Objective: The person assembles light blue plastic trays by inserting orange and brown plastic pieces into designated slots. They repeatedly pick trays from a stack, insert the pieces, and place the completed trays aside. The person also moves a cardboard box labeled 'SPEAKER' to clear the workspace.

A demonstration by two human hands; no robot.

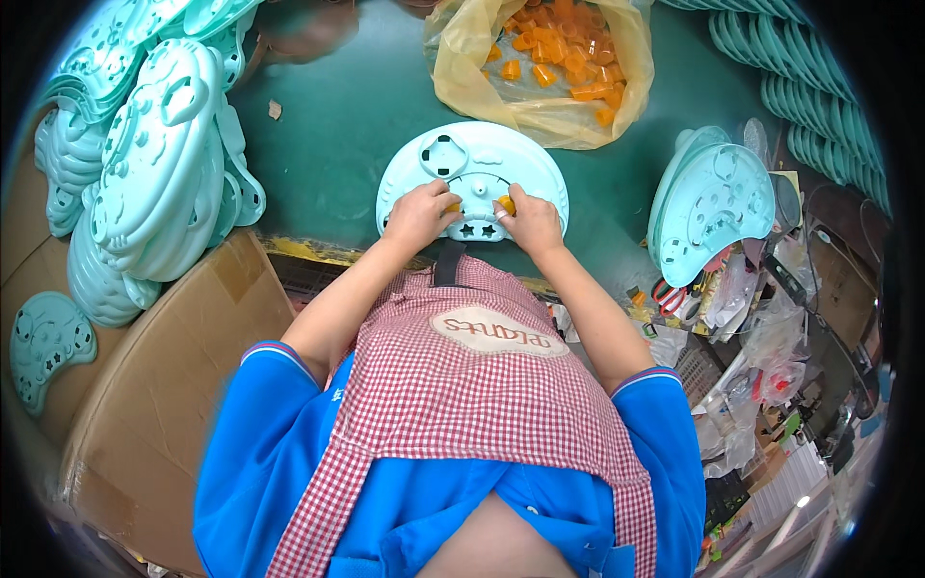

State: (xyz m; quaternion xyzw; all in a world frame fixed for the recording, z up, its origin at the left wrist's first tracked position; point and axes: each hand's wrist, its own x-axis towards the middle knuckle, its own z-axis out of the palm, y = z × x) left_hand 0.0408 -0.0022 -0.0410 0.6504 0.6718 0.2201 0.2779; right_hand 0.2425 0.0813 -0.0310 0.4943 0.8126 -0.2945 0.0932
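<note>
Head view: orange caps (pixel 507 204) are pinched by left hand (pixel 420 216) and right hand (pixel 532 218), apparently being fitted into a turquoise panel (pixel 521 159), probably needing firm pressure.

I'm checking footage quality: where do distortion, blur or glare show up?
Head view: the cardboard box at left bows near the dark fisheye rim; a brownish shape at the top edge is blurred; a small bright spot glares lower right; left hand and right hand look reasonably clear.

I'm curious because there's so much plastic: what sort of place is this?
Probably a factory or workshop: piles of matching turquoise plastic panels, a bag of small orange parts and a cardboard box.
</note>
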